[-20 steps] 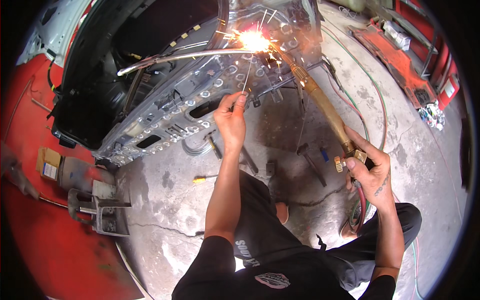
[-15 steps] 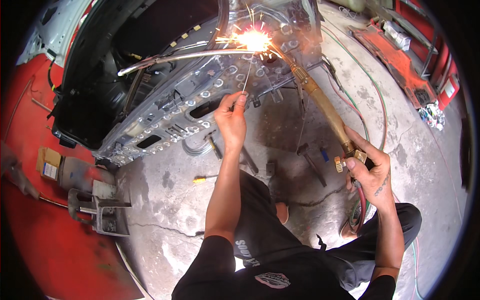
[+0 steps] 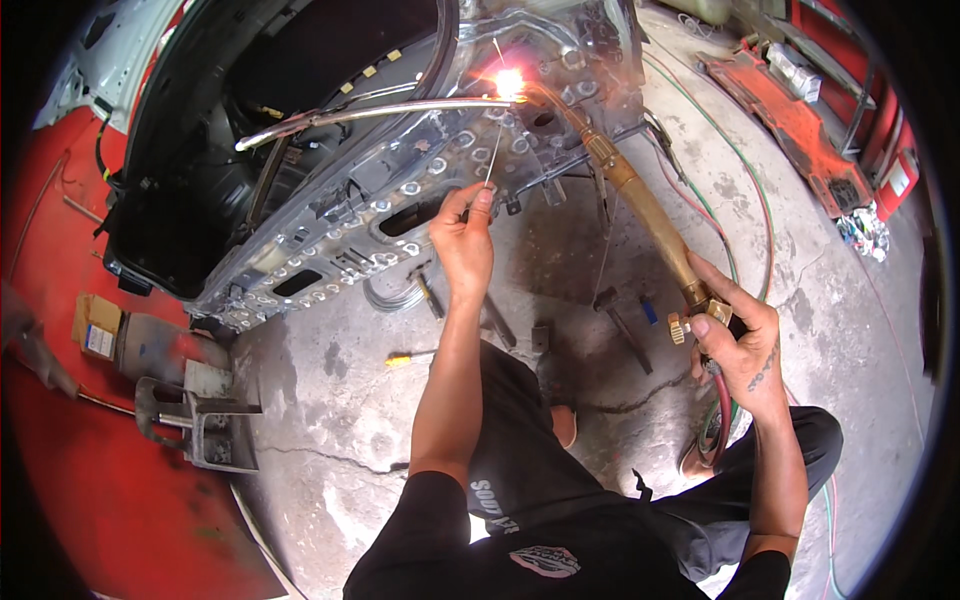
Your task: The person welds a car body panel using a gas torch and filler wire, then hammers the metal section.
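Observation:
My right hand (image 3: 738, 335) is wrapped round the valve end of a brass gas welding torch (image 3: 645, 205). The torch runs up and left to a bright glow on a grey metal car body panel (image 3: 470, 165). Between thumb and fingers, my left hand (image 3: 463, 235) pinches a thin welding rod (image 3: 495, 155), whose upper end points up toward the glow. The flame's glare hides the exact spot where rod, torch tip and panel come together. Just left of the glow, a long pale metal strip (image 3: 370, 110) lies across the panel.
On the concrete floor lie a hammer (image 3: 622, 328), a coil of wire (image 3: 392, 295) and a yellow-tipped tool (image 3: 400, 359). Red and green hoses (image 3: 765, 215) trail at the right. A metal bracket-like stand (image 3: 215, 435) sits at left, and a red creeper-like board (image 3: 785, 125) at far right.
The wide spray of sparks has died down to a smaller bright glow with a few streaks. Both hands, the torch and the rod stay almost where they were.

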A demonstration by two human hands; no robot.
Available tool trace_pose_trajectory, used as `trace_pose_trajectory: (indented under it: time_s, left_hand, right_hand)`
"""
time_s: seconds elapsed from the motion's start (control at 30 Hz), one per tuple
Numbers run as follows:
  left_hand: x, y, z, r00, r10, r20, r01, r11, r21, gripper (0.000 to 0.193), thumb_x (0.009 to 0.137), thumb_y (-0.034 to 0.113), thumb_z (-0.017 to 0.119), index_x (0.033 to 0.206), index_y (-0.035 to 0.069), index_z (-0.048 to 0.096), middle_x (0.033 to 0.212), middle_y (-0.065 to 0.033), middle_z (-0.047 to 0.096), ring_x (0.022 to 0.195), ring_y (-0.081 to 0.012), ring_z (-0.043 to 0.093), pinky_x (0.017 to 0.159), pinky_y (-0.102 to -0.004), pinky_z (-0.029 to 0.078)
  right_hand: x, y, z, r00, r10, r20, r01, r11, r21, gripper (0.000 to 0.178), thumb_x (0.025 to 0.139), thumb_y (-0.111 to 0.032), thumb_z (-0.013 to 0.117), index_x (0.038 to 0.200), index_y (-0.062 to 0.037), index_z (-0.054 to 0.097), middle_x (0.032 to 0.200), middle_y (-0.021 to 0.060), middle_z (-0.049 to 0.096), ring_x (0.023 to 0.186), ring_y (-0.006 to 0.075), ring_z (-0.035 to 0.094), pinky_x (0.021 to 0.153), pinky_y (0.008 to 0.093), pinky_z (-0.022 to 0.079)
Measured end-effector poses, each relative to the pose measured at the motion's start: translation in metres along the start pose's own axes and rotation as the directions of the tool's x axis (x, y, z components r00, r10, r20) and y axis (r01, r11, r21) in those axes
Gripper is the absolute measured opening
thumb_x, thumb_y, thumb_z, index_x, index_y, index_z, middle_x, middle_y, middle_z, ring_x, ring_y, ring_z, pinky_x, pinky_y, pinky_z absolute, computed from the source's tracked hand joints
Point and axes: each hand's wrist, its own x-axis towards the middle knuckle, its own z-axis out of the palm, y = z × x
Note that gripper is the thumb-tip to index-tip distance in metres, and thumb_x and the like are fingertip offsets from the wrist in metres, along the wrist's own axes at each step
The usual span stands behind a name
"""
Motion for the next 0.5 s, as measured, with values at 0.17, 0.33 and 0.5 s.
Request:
trace_pose_trajectory:
  time_s: [0.17,0.33,0.5]
  left_hand:
    - [0.0023,-0.0028,0.0006,0.999,0.038,-0.015,-0.037,0.999,0.022,0.018,0.098,0.014,0.072,0.108,0.000,0.077,0.075,0.0010,0.065,0.066,-0.0068,0.054,0.060,-0.0229,0.042]
    - [0.0018,0.0017,0.0034,1.000,-0.011,-0.017,0.011,1.000,-0.001,0.014,0.097,0.008,0.071,0.106,0.000,0.077,0.084,-0.0025,0.064,0.069,-0.0085,0.056,0.062,-0.0240,0.044]
    - [0.0016,0.0017,0.0042,1.000,0.001,-0.019,-0.001,1.000,-0.008,0.013,0.097,0.008,0.071,0.106,0.000,0.077,0.084,-0.0023,0.064,0.069,-0.0085,0.055,0.062,-0.0240,0.044]
  right_hand:
    - [0.0007,-0.0005,0.0012,1.000,0.000,-0.001,0.000,1.000,0.004,0.057,0.095,-0.017,0.072,0.148,-0.0034,0.055,0.092,0.0059,0.066,0.057,0.0097,0.060,0.052,0.0253,0.049]
    - [0.0008,-0.0004,0.0007,1.000,-0.016,-0.009,0.016,1.000,0.008,0.057,0.095,-0.017,0.072,0.148,-0.0031,0.055,0.090,0.0060,0.066,0.057,0.0098,0.060,0.052,0.0252,0.049]
    - [0.0006,-0.0008,0.0006,1.000,-0.013,-0.012,0.013,1.000,0.002,0.057,0.095,-0.016,0.072,0.148,-0.0031,0.055,0.090,0.0056,0.066,0.057,0.0096,0.060,0.052,0.0250,0.049]
